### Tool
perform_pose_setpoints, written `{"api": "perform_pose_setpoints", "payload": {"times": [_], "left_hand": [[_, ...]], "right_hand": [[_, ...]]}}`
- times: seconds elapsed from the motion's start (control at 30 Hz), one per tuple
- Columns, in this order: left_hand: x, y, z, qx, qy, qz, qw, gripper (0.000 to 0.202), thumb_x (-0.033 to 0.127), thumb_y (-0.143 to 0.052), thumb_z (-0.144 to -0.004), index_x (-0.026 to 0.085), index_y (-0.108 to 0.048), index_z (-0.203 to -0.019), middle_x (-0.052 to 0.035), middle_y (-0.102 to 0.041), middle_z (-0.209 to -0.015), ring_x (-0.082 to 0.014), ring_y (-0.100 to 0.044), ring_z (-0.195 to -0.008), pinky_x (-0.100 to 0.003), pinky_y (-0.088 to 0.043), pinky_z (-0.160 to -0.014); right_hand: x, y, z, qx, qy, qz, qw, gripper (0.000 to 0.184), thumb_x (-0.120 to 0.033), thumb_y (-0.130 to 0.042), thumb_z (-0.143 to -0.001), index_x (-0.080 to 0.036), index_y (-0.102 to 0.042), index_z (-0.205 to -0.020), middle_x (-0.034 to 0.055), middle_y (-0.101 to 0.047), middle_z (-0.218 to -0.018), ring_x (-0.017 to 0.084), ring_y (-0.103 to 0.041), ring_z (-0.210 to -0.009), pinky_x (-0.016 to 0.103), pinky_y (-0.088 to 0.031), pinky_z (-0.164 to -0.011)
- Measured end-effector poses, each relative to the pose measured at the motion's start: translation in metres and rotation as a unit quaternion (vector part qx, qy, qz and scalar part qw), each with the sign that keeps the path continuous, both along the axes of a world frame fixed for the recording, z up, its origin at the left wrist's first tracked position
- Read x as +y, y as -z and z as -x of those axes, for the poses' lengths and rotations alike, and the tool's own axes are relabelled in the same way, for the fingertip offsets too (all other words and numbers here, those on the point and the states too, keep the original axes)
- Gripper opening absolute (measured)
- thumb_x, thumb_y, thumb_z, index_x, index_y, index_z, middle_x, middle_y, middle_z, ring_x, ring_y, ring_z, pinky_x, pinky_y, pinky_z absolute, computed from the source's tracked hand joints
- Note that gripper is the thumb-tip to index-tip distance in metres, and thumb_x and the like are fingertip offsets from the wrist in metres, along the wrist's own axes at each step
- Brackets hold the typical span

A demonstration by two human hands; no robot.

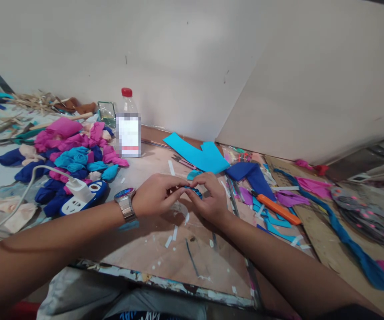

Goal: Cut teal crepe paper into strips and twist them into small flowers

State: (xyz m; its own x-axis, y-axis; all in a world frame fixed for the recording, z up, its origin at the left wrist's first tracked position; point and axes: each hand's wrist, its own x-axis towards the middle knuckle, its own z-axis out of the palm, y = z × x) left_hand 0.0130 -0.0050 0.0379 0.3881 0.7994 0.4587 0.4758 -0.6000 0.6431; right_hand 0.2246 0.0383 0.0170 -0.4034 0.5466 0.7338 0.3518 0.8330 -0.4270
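My left hand [156, 194], with a metal-banded watch [126, 203] on the wrist, is closed in a pinch at the middle of the work board. Facing it, my right hand [212, 200] pinches too, and the fingertips of both meet. Between them is a small, gathered teal-blue crepe-like piece [195, 192], mostly covered by the fingers. Just beyond the hands lie a bright blue sheet [200, 155] with a folded end and small scissors [185, 162].
Pink, navy and blue crumpled rosettes [74, 158] pile up at left, near a power strip [87, 198] with a charger. A red-capped bottle [128, 104] stands at the back. An orange utility knife [278, 209] and blue scraps lie at right on the board [212, 275].
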Motion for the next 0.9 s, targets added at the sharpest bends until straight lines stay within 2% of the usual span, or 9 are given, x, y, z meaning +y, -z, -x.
{"api": "perform_pose_setpoints", "payload": {"times": [0.23, 0.4, 0.57, 0.77, 0.9], "left_hand": [[0.0015, 0.0018, -0.0005, 0.000, -0.029, -0.023, 0.999, 0.028, 0.023, -0.051, -0.103, 0.020, -0.078, -0.109, -0.0044, -0.083, -0.099, -0.0177, -0.076, -0.085, -0.028, -0.052, -0.075], [0.0012, 0.0020, -0.0003, -0.001, -0.031, -0.031, 0.999, 0.028, 0.024, -0.052, -0.103, 0.020, -0.078, -0.112, -0.0050, -0.083, -0.104, -0.0178, -0.076, -0.084, -0.029, -0.053, -0.076], [-0.0005, -0.0004, -0.0002, 0.001, -0.002, -0.022, 1.000, 0.030, 0.029, -0.055, -0.102, 0.019, -0.077, -0.119, -0.0060, -0.083, -0.105, -0.0170, -0.075, -0.080, -0.029, -0.054, -0.075], [0.0011, -0.0027, 0.0001, -0.010, 0.000, -0.003, 1.000, 0.026, 0.022, -0.052, -0.103, 0.019, -0.076, -0.110, -0.0030, -0.081, -0.090, -0.0142, -0.073, -0.074, -0.026, -0.052, -0.071], [0.0020, -0.0025, 0.0005, -0.015, -0.020, -0.003, 1.000, 0.026, 0.021, -0.050, -0.103, 0.019, -0.076, -0.105, -0.0030, -0.080, -0.088, -0.0145, -0.073, -0.075, -0.026, -0.051, -0.071]], "right_hand": [[-0.0014, -0.0026, 0.0021, 0.003, -0.003, 0.001, 1.000, 0.014, -0.031, -0.076, -0.094, -0.025, -0.063, -0.091, 0.0034, -0.072, -0.087, 0.023, -0.066, -0.085, 0.040, -0.050, -0.079], [-0.0003, -0.0004, 0.0002, -0.002, 0.003, 0.002, 1.000, 0.015, -0.029, -0.078, -0.092, -0.025, -0.064, -0.092, 0.0030, -0.071, -0.087, 0.023, -0.066, -0.087, 0.039, -0.050, -0.079], [0.0011, 0.0010, -0.0016, 0.001, 0.005, 0.004, 1.000, 0.015, -0.031, -0.077, -0.093, -0.025, -0.064, -0.091, 0.0033, -0.070, -0.087, 0.024, -0.065, -0.087, 0.039, -0.049, -0.080], [-0.0014, -0.0024, 0.0001, 0.004, 0.001, 0.008, 1.000, 0.016, -0.030, -0.078, -0.093, -0.025, -0.063, -0.091, 0.0025, -0.071, -0.087, 0.023, -0.066, -0.086, 0.039, -0.049, -0.080], [-0.0030, -0.0033, 0.0014, 0.007, -0.005, 0.001, 1.000, 0.013, -0.029, -0.076, -0.094, -0.025, -0.063, -0.094, 0.0026, -0.072, -0.089, 0.023, -0.066, -0.087, 0.039, -0.049, -0.080]]}}
